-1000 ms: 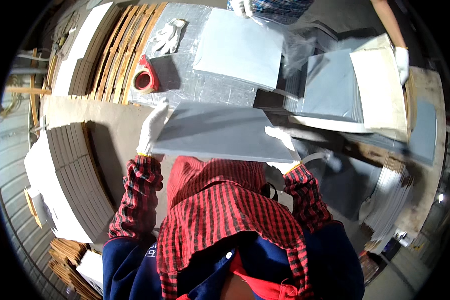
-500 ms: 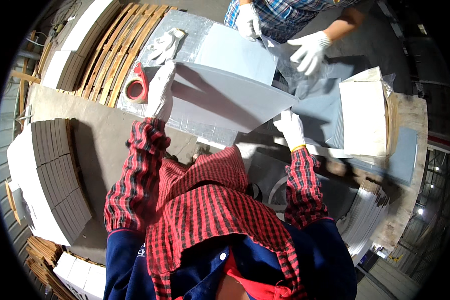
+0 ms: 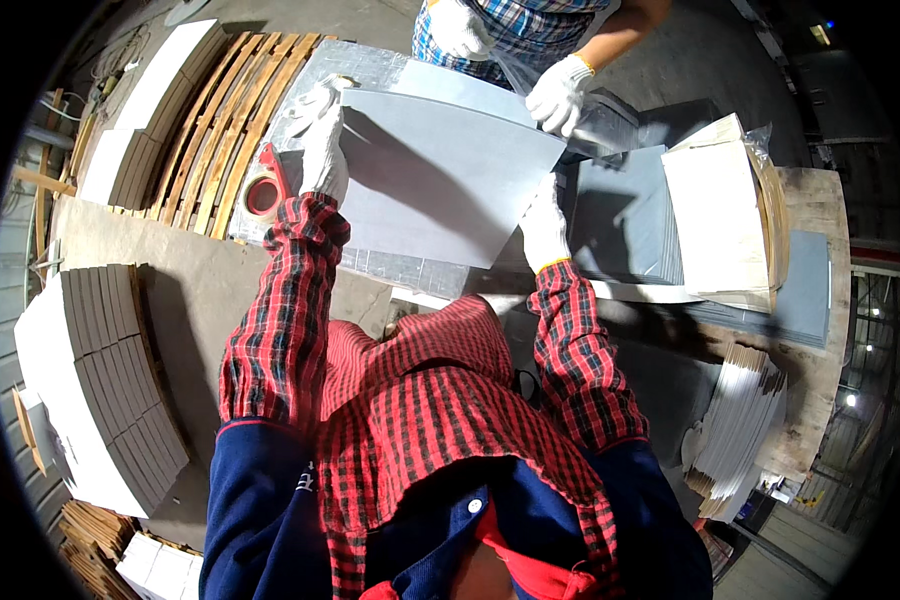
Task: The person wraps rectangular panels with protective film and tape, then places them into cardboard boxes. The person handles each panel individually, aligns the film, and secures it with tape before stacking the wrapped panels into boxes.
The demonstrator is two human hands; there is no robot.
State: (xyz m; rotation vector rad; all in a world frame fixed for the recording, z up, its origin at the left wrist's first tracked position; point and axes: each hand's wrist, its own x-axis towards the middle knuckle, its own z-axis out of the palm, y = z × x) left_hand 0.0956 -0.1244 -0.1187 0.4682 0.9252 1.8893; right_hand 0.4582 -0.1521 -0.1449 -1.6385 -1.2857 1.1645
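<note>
A large grey sheet [image 3: 435,185] spans between my two white-gloved hands over the foil-covered table. My left hand [image 3: 324,155] grips its left edge, and my right hand [image 3: 543,225] pinches its right edge. Just left of my left hand lies a red tape dispenser [image 3: 266,190] with a roll in it. A spare white glove [image 3: 310,108] sits partly hidden behind that hand. Across the table a co-worker's gloved hands [image 3: 558,95] hold clear plastic film [image 3: 602,130] beyond the sheet's far right corner.
To the right are a stack of grey sheets [image 3: 625,220] and cream-coloured packing [image 3: 715,215]. Thin white boards [image 3: 740,430] stand lower right. A wooden pallet [image 3: 225,130] is at the far left, and stacked white boxes [image 3: 100,370] stand on the left floor.
Both my hands have shifted the grey sheet left and away from me, and its right edge has cleared the stack on the right. The co-worker's hands have moved left with the film.
</note>
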